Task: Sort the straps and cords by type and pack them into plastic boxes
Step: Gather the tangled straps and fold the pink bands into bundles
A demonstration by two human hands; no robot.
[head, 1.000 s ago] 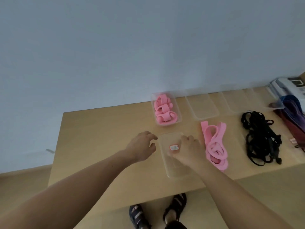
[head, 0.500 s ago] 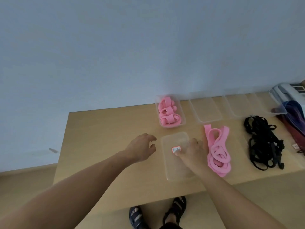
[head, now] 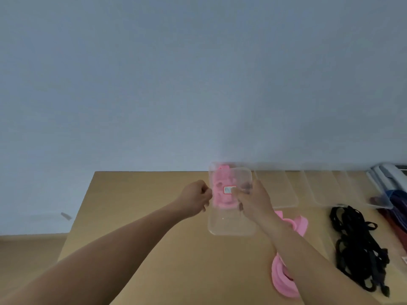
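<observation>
A: Holding what, those two hands?

B: One clear rectangular plastic lid (head: 231, 223), between them. The left hand (head: 195, 200) has its fingers curled tight at the lid's left edge, pinching it. The right hand (head: 253, 200) grips the right side. Its thumb lies on top beside a small white label with a red border (head: 229, 190), and its fingers show underneath through the plastic.

A: Where is the lid?

B: Above the light wooden table (head: 143, 216), toward its far edge. The lid's far end overlaps a clear plastic box of rolled pink straps (head: 210, 172), and the pink shows through it. Whether lid and box touch I cannot tell, because that part is blurred.

A: Count the boxes.

B: One is filled with pink. To its right along the far edge stand at least two empty clear plastic boxes (head: 277, 192); the blur hides the exact number.

A: And the loose things?

B: One heap of loose flat pink straps (head: 279, 280) lies right of the lid, toward the near side, partly hidden by the right forearm. One tangle of black cords (head: 356, 247) lies further right, apart from it. One bundle of dark purple and red straps (head: 399, 208) sits at the right edge, cut off by the frame. One white-grey device (head: 387, 176) sits in the far right corner.
</observation>
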